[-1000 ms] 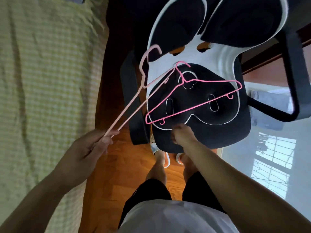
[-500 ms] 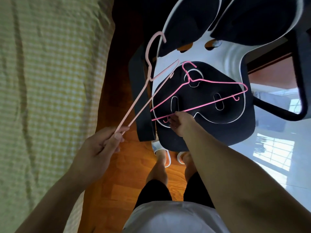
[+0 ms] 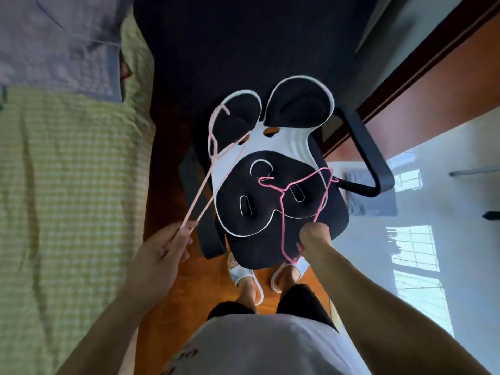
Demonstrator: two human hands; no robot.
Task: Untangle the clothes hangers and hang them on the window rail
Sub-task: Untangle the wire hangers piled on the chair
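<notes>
Hangers: now apart, no longer crossing as a second ago; untangling looks done, window rail unseen.
Bright pink hanger (image 3: 303, 190): lifted off chair seat (image 3: 335, 212), swung upright, rising from right hand (image 3: 315, 236), fingers curled round its wire.
Pale pink hanger (image 3: 213, 163): slanting up from left hand (image 3: 165, 250), pinched at its corner.
Next: probably carrying both to the rail.

Head-worn view, steeply downward, seemingly close above chair (image 3: 332, 212).

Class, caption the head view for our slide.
Left hand holds pale hanger, right hand holds bright pink hanger.
</notes>
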